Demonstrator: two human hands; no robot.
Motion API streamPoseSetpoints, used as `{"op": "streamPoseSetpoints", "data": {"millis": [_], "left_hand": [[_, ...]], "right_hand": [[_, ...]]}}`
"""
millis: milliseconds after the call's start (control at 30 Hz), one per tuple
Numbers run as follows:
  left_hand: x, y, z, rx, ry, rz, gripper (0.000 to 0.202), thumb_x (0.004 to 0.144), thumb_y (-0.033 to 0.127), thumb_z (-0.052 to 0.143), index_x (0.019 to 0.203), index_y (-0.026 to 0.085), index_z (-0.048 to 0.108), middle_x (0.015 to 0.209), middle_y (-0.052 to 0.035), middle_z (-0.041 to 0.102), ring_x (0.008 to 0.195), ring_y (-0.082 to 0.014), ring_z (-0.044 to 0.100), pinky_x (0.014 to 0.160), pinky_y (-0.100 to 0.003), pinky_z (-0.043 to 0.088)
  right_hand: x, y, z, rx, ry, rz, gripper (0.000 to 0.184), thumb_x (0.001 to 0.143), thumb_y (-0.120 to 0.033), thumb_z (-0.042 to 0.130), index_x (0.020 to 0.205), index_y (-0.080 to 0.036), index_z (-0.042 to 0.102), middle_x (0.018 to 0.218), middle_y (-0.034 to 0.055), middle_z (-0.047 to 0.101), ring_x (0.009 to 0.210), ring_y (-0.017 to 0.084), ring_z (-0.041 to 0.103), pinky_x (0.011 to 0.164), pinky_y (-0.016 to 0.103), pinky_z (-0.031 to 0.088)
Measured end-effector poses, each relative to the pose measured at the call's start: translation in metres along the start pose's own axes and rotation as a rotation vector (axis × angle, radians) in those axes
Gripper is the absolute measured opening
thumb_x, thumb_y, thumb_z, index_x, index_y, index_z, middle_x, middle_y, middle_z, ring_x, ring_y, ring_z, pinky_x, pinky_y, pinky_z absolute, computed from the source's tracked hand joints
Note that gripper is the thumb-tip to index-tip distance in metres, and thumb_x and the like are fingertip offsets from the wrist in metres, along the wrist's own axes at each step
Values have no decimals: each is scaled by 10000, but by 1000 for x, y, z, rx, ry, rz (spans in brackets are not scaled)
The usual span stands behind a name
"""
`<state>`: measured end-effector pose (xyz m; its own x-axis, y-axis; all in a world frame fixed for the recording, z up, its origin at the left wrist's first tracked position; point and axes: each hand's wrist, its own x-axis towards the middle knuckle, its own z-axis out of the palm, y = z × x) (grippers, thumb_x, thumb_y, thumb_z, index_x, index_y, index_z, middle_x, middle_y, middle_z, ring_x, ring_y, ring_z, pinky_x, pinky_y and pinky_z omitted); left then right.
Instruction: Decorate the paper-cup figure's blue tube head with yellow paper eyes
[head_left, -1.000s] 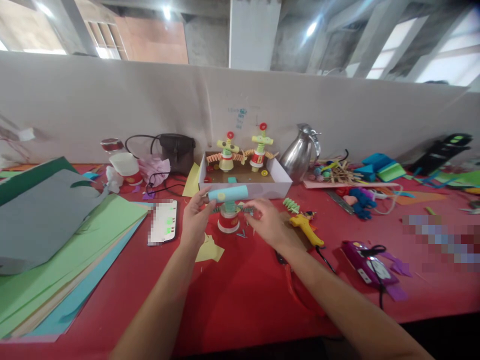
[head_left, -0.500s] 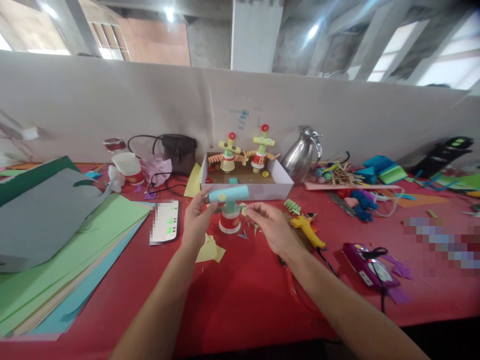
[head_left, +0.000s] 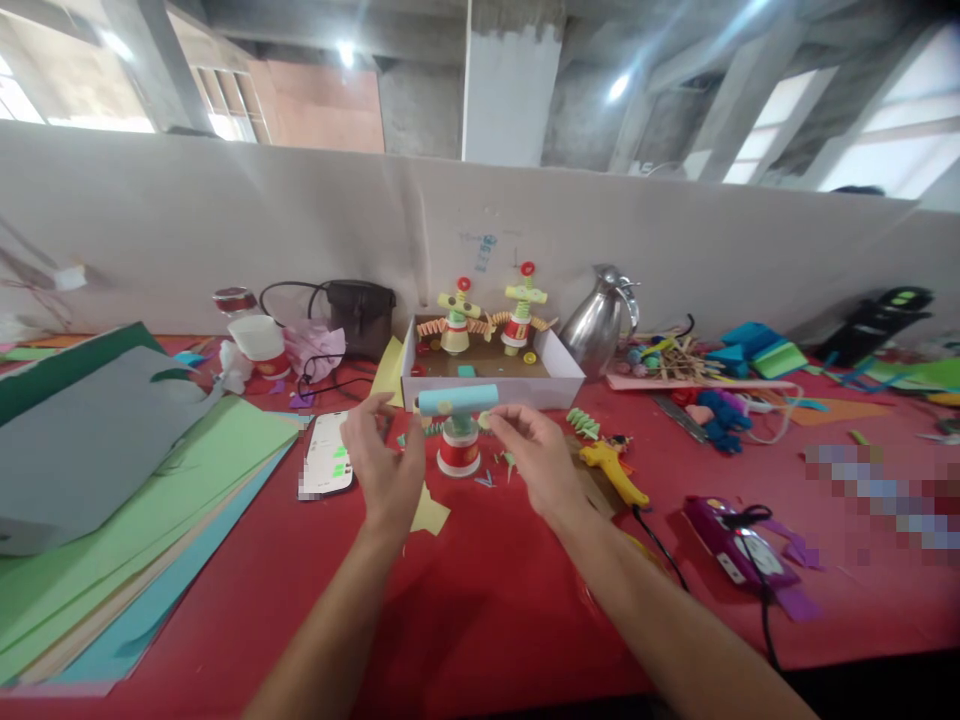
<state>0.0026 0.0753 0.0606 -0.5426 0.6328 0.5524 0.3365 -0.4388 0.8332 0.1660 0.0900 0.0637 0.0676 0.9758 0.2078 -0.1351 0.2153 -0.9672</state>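
A paper-cup figure stands upright on the red table, with a light blue paper tube across its top and a pale yellow circle on the tube's left part. Green folded-paper arms stick out at its sides. My left hand is just left of the figure, fingers apart and holding nothing. On the other side, my right hand pinches a small pale yellow-green paper piece close below the tube's right end. Whether that piece touches the figure I cannot tell.
Behind stands a shallow white box with two finished-looking cup figures, beside a steel jug. A yellow glue gun and purple device lie right. A phone and stacked coloured paper lie left; yellow scrap in front.
My left hand has let go of the blue tube and drawn back left, its fingers spreading. My right hand keeps its pinch near the tube's right end. The view has tilted slightly up.
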Motion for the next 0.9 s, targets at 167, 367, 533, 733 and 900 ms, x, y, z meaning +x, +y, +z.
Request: {"op": "streamPoseSetpoints", "data": {"millis": [167,367,533,733,900], "left_hand": [[-28,30,-3,-249,-545,-377,207,776,362,753,919,212,757,803,-41,681,742,-177,598,719,-321,483],[-44,36,-8,-417,-535,-672,204,714,371,818,728,178,756,711,-44,681,684,-140,569,686,-293,457],[-58,34,-15,-431,-514,-824,264,656,387,854,747,154,773,713,-53,684,672,-118,541,654,-257,422],[-67,38,-18,-525,-499,-981,312,681,447,830,754,152,761,736,-51,688,661,-100,556,631,-219,422],[-70,36,-19,-427,-506,-917,265,651,351,858,792,143,774,738,-48,697,665,-89,554,641,-204,420]], "right_hand": [[-30,-8,-1,-4,-105,-41,138,823,-366,728,857,-233,709,822,2,739,767,172,661,725,295,517],[-57,-14,-6,54,-115,45,161,870,-382,667,885,-238,736,824,12,740,814,186,673,803,332,535],[-68,-8,-11,46,-109,82,114,802,-329,736,870,-239,751,870,15,755,844,193,674,806,334,535],[-73,2,-16,9,-76,127,105,799,-303,739,862,-221,754,832,4,754,792,166,659,778,301,517],[-78,0,-16,-2,-67,159,115,785,-305,739,853,-216,762,821,12,756,788,170,657,770,305,517]]}}
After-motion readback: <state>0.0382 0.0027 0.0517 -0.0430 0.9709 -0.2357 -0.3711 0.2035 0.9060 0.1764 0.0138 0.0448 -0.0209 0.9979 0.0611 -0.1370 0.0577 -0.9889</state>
